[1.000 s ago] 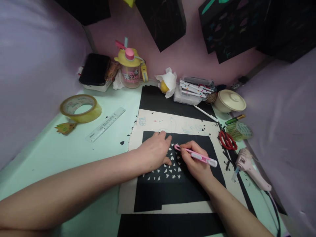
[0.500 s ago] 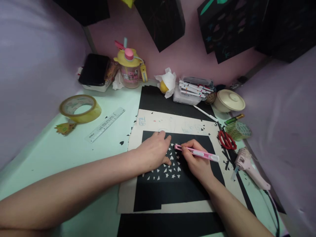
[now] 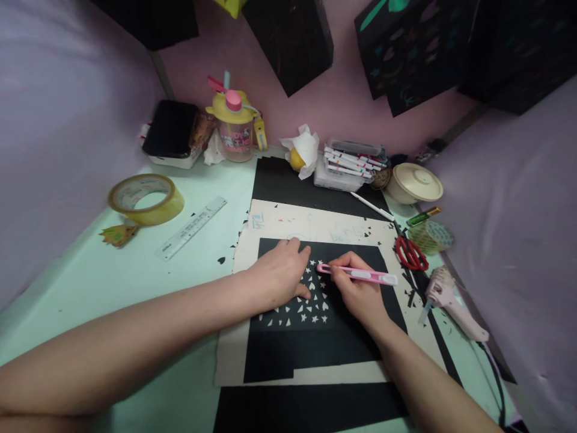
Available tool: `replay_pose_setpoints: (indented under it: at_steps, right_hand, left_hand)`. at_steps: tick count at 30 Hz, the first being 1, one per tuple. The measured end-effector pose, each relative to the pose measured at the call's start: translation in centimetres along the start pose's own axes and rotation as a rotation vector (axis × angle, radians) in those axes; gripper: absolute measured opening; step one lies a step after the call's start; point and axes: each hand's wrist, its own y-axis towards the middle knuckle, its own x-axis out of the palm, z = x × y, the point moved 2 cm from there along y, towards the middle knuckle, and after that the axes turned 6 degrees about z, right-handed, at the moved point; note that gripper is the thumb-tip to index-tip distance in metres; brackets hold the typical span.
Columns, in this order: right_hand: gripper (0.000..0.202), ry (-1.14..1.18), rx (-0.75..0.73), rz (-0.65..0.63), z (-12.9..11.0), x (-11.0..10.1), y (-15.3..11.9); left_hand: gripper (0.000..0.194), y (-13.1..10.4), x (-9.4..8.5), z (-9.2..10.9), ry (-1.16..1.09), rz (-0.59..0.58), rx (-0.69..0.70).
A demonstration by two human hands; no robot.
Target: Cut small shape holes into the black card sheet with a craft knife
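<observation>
A sheet of black paper (image 3: 324, 346) lies on a pale board (image 3: 232, 355), with several small stars, hearts and triangles cut out of it. My left hand (image 3: 282, 273) rests flat on the sheet's left part, fingers spread, covering some of the cutouts. In my right hand (image 3: 358, 288) is a pink craft knife (image 3: 367, 276), gripped like a pen and lying low over the paper. Its tip end is beside the upper stars; the blade itself is too small to make out.
To the left are a ruler (image 3: 193, 227) and a tape roll (image 3: 146, 198). Red scissors (image 3: 411, 254) and a glue gun (image 3: 455, 304) lie at right. Behind stand a yellow-lidded cup (image 3: 237, 135), a box of markers (image 3: 347, 168) and a lidded bowl (image 3: 417, 182). Black scraps litter the board.
The view has shifted slightly, so things on the right appear a little further left. Both hands keep their places on the paper, and the knife has barely moved.
</observation>
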Motion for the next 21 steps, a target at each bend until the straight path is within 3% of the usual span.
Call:
replay_pose_setpoints:
  at_steps: [8, 14, 21]
  right_hand:
    - [0.013, 0.093, 0.087, 0.081, 0.5, -0.3, 0.4]
    - [0.012, 0.135, 0.080, 0.082, 0.3, -0.4, 0.5]
    - [0.012, 0.103, 0.049, 0.086, 0.1, -0.5, 0.5]
  left_hand:
    - [0.069, -0.3, 0.3, -0.5, -0.042, 0.070, 0.066]
    - [0.058, -0.5, 0.1, -0.8, -0.120, 0.008, 0.143]
    - [0.063, -0.1, -0.2, -1.1, -0.155, -0.062, 0.131]
